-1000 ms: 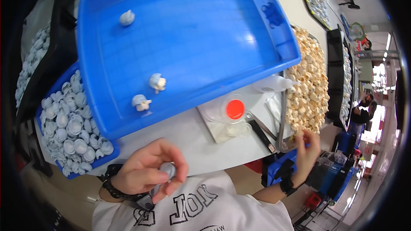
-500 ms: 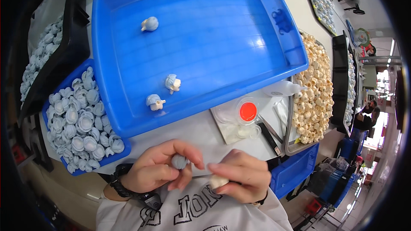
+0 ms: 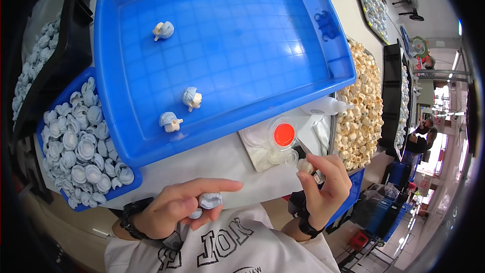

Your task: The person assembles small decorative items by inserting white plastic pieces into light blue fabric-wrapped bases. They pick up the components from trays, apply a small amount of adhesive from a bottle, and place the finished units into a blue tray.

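Low at the centre, my left hand (image 3: 169,210) has its fingers curled around a pale blue moulded hair piece (image 3: 210,200). A second blue piece (image 3: 196,214) sits lower against the same fingers. My right hand (image 3: 327,187) pinches a small cream doll-head piece (image 3: 304,166) between thumb and fingertips, over the table to the right. Just beyond it stands a round clear cup with red content (image 3: 284,135). In the large blue tray (image 3: 227,50) lie several small heads joined with blue hair, one of them a doll head (image 3: 192,99) near its front.
A blue bin (image 3: 132,184) heaped with blue hair pieces stands left. Cream head pieces (image 3: 359,116) fill a metal tray at right. A white squeeze bottle (image 3: 323,105) lies beside the red cup. Black trays (image 3: 65,55) flank the table, and another person (image 3: 420,140) is far right.
My right hand has moved right and away from my left hand, carrying the cream piece toward the red cup. The blue pieces in my left hand now show more clearly. The view shifted slightly.
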`<state>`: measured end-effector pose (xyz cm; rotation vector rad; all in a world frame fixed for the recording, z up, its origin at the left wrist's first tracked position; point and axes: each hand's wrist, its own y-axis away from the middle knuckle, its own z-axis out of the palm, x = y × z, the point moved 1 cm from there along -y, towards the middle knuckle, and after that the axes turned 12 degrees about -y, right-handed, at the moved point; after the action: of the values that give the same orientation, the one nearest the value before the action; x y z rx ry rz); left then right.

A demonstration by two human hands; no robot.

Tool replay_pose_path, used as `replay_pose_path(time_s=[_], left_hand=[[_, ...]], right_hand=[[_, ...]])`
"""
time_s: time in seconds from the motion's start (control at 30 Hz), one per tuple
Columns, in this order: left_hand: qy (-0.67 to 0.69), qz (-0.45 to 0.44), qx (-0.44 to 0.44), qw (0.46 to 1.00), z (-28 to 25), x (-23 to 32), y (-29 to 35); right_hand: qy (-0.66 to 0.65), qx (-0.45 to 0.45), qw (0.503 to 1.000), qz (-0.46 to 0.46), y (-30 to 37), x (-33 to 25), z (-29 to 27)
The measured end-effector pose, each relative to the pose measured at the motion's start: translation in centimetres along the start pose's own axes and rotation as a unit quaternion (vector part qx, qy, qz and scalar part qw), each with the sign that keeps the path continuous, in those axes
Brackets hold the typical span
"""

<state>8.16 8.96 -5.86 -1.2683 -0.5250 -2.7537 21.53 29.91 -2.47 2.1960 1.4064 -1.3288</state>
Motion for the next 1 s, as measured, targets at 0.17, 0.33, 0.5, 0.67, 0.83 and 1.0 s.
replay_pose_path(time_s=[0.17,0.33,0.5,0.67,0.83,1.0], left_hand=[[-0.038,-0.042,-0.023,0.998,0.1,0.8,-0.3],[0.024,-0.007,-0.043,0.999,-0.2,-0.2,0.0],[-0.007,-0.017,-0.037,0.999,-0.2,-0.3,0.2],[-0.12,0.029,-0.021,0.992,-0.4,-0.5,-0.2],[-0.067,0.035,0.036,0.996,0.3,-0.2,-0.2],[-0.036,0.007,0.002,0.999,-0.2,-0.4,0.1]], right_hand=[[0.06,-0.043,0.997,-0.013,-0.1,0.5,0.4],[0.082,-0.058,0.995,-0.028,-0.4,0.2,0.5],[0.1,-0.069,0.992,-0.038,-0.4,0.1,0.4],[0.089,-0.043,0.994,-0.044,0.1,0.6,0.4],[0.049,-0.009,0.998,-0.036,0.7,1.1,0.6],[0.001,0.037,0.997,-0.068,1.4,0.2,0.8]])
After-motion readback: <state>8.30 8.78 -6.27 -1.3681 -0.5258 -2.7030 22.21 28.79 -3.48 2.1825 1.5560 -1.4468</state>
